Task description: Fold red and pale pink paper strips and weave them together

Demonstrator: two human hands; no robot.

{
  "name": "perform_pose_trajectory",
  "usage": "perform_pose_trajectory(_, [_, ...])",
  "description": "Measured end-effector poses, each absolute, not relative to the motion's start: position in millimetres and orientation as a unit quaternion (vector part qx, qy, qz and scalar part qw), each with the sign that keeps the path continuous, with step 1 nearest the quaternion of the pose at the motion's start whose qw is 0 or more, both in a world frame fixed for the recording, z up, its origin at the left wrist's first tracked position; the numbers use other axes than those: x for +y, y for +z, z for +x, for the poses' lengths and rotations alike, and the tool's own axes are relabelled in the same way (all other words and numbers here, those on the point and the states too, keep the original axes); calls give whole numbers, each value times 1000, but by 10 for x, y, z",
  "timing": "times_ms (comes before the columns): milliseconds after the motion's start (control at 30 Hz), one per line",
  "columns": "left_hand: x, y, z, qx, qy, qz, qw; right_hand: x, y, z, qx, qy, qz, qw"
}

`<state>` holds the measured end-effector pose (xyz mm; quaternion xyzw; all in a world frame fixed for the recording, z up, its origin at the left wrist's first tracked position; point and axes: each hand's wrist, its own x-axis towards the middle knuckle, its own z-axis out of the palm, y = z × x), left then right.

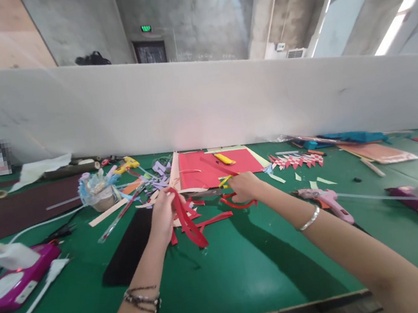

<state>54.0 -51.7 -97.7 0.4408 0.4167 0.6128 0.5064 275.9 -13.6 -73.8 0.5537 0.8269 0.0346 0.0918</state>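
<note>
My left hand (163, 212) is closed on a bent red paper strip (189, 224), whose loop hangs toward me over the table. My right hand (245, 188) grips a pair of scissors with red handles (237, 204). Their blades (211, 193) point left, toward the left hand, and whether they touch the strip I cannot tell. Just beyond both hands lie red paper sheets (199, 171) with a yellow utility knife (225, 159) on top. Cut red strips (216, 220) are scattered on the green table between the hands.
A pink hot glue gun (335, 205) lies to the right, near a red-and-white paper weaving (297, 159). Purple power strips (17, 279) with trailing cords sit at both sides. A decorated pot (100, 196) and a black sheet (128, 250) are at left. A white partition (200, 104) stands behind.
</note>
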Motion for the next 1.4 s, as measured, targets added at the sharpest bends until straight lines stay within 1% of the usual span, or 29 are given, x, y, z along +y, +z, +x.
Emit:
perform_pose_trajectory(133, [-557, -932, 576, 417, 549, 504, 520, -186, -748, 2960, 829, 13, 554, 75])
perform_pose_trajectory(200, [-586, -879, 614, 420, 524, 533, 515, -217, -793, 3025, 830, -11, 557, 33])
perform_pose_trajectory(267, [-618, -811, 661, 425, 511, 549, 508, -255, -874, 3041, 825, -47, 561, -47])
perform_pose_trajectory(367, [-653, -722, 736, 445, 497, 558, 493, -331, -1044, 2976, 799, -117, 555, -203])
perform_pose_trajectory(433, [-653, -692, 779, 466, 489, 563, 476, -388, -1151, 2901, 771, -174, 540, -289])
perform_pose_trajectory(500, [-632, -681, 819, 483, 488, 568, 453, -444, -1225, 2827, 746, -238, 519, -342])
perform_pose_trajectory(600, [-574, -668, 880, 478, 503, 580, 427, -513, -1278, 2743, 713, -348, 472, -385])
perform_pose_trajectory(667, [-538, -645, 922, 458, 516, 588, 422, -543, -1302, 2706, 688, -416, 439, -401])
perform_pose_trajectory(733, [-517, -612, 957, 445, 530, 588, 418, -562, -1329, 2682, 668, -458, 416, -413])
perform_pose_trajectory(833, [-520, -563, 987, 450, 548, 584, 395, -585, -1357, 2673, 655, -479, 399, -428])
perform_pose_trajectory(933, [-544, -536, 993, 456, 558, 589, 366, -623, -1345, 2684, 660, -493, 375, -426])
perform_pose_trajectory(1000, [-560, -532, 995, 457, 560, 596, 350, -661, -1327, 2689, 675, -483, 371, -416])
perform_pose_trajectory(1200, [-584, -548, 1029, 460, 580, 607, 290, -789, -1292, 2633, 739, -390, 380, -396])
perform_pose_trajectory(1400, [-567, -616, 1001, 465, 599, 604, 245, -857, -1241, 2558, 778, -350, 360, -377])
